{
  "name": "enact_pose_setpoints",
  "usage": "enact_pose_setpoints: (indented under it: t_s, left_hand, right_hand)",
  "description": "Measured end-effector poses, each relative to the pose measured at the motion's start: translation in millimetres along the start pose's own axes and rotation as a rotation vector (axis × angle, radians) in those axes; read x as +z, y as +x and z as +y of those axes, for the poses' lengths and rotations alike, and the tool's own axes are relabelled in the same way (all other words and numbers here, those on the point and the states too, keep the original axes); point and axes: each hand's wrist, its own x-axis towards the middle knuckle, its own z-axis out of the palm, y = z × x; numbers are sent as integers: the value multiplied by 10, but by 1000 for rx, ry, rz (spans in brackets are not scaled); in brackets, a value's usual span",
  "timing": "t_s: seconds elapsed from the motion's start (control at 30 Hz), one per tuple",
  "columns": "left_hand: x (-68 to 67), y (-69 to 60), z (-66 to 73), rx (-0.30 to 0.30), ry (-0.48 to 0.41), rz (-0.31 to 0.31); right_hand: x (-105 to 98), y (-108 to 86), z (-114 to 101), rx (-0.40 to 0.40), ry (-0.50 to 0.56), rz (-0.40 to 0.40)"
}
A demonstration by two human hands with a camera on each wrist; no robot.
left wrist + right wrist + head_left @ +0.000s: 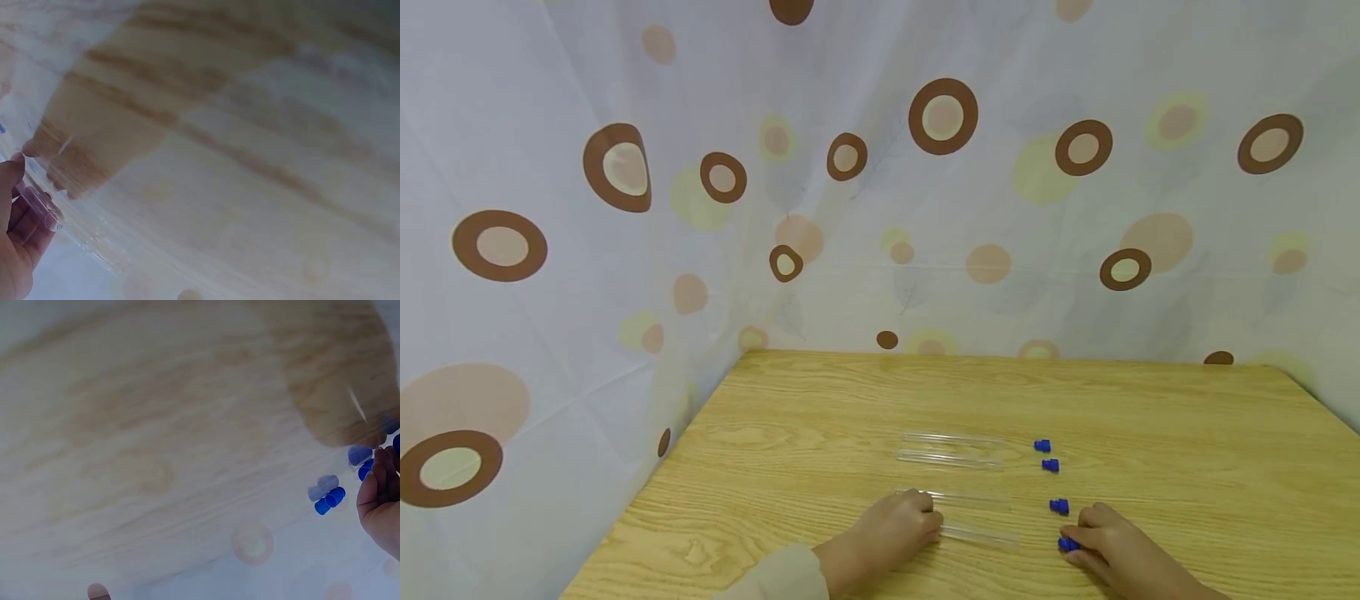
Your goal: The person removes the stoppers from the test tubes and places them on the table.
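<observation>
My left hand (895, 525) grips the left end of the nearest clear tube (981, 533), which lies along the wooden tabletop. In the left wrist view, the tube's rounded end (53, 220) shows by the fingers. To the right, my right hand (1112, 546) pinches the nearest blue cap (1066, 544) between thumb and fingers; part of the cap is hidden. Just beyond that hand lies a second blue cap (1059, 506). A second clear tube (973, 500) lies directly behind the gripped one, its left end partly hidden by the left hand.
Farther back, two more clear tubes (951, 458) lie side by side, with two blue caps (1050, 465) to their right. All rest on a wood-grain table (805, 417). A patterned curtain (850, 308) hangs along its back and left side.
</observation>
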Motion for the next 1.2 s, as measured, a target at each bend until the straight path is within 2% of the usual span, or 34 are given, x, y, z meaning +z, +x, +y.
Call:
enact_pose_setpoints:
  t_s: [0.27,0.57,0.9,1.2]
  left_hand:
    - [0,1,-2,-31,9,-46]
    - [-8,2,-13,-53,-23,-112]
    - [34,8,-36,-49,-7,-144]
    - [13,16,-48,-35,4,-141]
  right_hand:
    - [4,-8,-6,2,-21,2]
    - [2,-4,-14,6,-2,-9]
    - [-38,16,-35,63,8,-41]
    - [-41,12,-25,47,15,-48]
